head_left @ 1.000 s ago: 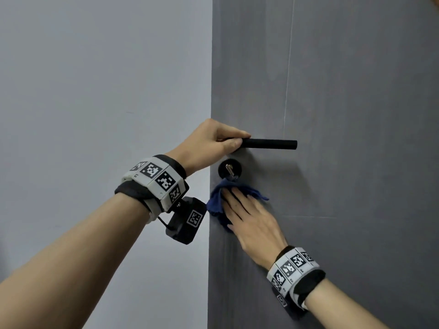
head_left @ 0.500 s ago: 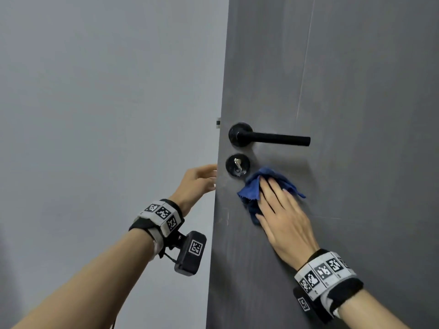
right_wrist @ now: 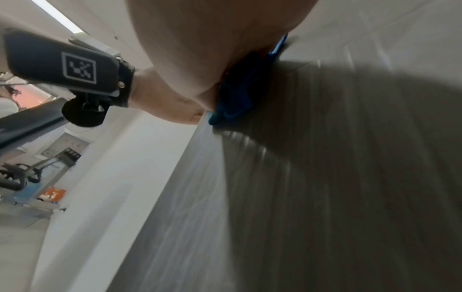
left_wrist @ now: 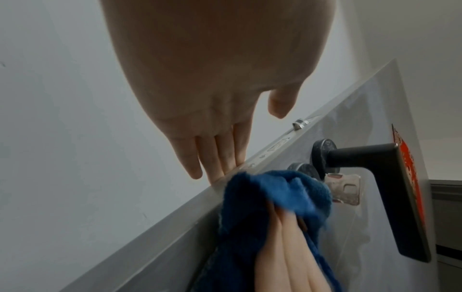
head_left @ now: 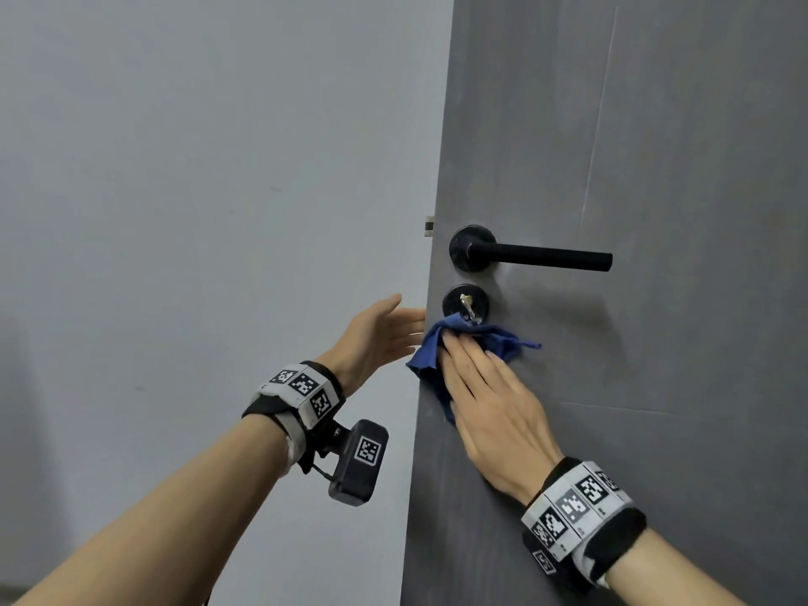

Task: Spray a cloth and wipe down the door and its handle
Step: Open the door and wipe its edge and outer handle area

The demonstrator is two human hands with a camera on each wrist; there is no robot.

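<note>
Both hands flat-fingered: right hand [head_left: 489,404] presses cloth [head_left: 430,358] on door [head_left: 656,387], left hand [head_left: 378,338] touches its edge.

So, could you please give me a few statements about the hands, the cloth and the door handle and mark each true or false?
1. The right hand presses the blue cloth flat against the door. True.
2. The left hand grips the handle. False: it is off the handle, fingers straight at the door's edge.
3. The cloth lies just below the keyhole plate. True.
4. The cloth is draped over the handle. False: the handle is bare.
</note>
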